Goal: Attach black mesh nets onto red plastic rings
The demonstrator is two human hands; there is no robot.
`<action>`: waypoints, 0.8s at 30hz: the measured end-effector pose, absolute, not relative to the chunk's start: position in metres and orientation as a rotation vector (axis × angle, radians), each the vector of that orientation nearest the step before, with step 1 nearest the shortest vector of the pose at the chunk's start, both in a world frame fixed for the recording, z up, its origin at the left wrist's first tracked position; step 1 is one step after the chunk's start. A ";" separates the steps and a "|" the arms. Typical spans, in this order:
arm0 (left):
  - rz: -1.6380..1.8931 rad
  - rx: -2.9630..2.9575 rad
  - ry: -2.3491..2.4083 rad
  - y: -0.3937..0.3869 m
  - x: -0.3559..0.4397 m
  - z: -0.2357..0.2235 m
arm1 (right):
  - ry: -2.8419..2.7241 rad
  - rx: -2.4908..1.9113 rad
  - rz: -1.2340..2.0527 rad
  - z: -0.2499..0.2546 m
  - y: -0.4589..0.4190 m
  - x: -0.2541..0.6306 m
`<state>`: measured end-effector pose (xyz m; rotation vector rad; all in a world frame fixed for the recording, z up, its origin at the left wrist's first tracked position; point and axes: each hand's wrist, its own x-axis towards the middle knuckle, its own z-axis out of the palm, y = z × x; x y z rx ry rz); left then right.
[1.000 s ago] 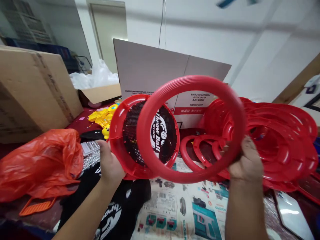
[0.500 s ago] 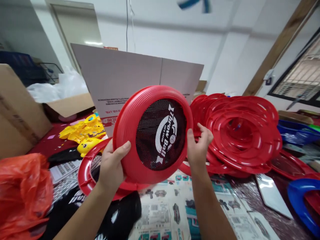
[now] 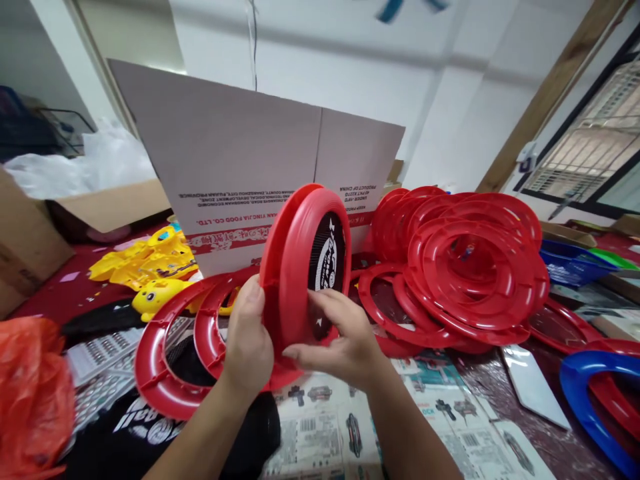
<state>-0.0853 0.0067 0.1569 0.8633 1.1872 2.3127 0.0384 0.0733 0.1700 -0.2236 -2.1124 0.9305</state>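
Upright in front of me is a red throw-ball disc [image 3: 293,280] with a black mesh centre [image 3: 325,257] printed in white. It stands nearly edge-on, and a gap shows between its front and rear red rings. My left hand [image 3: 249,343] is wrapped round its left edge, thumb up. On the lower front ring, my right hand [image 3: 345,337] has its fingers over the mesh side and its thumb at the rim, gripping it. Loose red rings [image 3: 150,377] lie beside my left hand. Black mesh pieces [image 3: 145,430] with white print lie below them.
A cardboard panel [image 3: 250,147] rises behind the disc. On the right is a heap of red rings [image 3: 475,317], with a blue ring [image 3: 575,380] nearer me. Yellow toy parts [image 3: 163,297] and an orange plastic bag [image 3: 35,393] are on the left. Printed sheets [image 3: 320,427] cover the table.
The disc has turned from facing me to nearly edge-on. My right hand has moved inward from its right rim and closed on the front ring. The view has shifted slightly.
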 end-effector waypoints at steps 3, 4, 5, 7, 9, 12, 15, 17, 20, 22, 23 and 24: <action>2.272 0.865 1.084 0.009 -0.088 0.158 | -1.879 -0.254 1.324 0.171 0.073 0.036; 2.267 0.859 1.079 0.009 -0.088 0.158 | -1.787 -0.260 1.421 0.171 0.073 0.035; 2.273 0.854 1.079 0.009 -0.089 0.158 | -1.708 -0.259 1.477 0.170 0.074 0.035; 2.314 0.854 1.062 0.009 -0.089 0.158 | -1.601 -0.249 1.496 0.170 0.075 0.034; 2.345 0.874 1.026 0.009 -0.089 0.159 | -1.557 -0.236 1.477 0.172 0.076 0.034; 2.346 0.890 1.027 0.007 -0.086 0.162 | -1.615 -0.238 1.396 0.174 0.072 0.036; 2.367 0.891 1.074 0.003 -0.081 0.164 | -1.732 -0.213 1.234 0.173 0.063 0.035; 2.376 0.908 1.053 0.001 -0.078 0.163 | -1.788 -0.184 1.135 0.170 0.059 0.032; 2.354 0.990 0.993 -0.001 -0.076 0.156 | -1.860 -0.152 1.077 0.165 0.055 0.028; 2.355 1.109 0.971 -0.001 -0.076 0.150 | -1.887 -0.135 1.083 0.163 0.054 0.025; 2.364 1.176 0.959 0.000 -0.076 0.147 | -1.893 -0.130 1.089 0.162 0.054 0.025; 2.371 1.240 0.941 0.001 -0.076 0.145 | -1.895 -0.125 1.095 0.162 0.055 0.024</action>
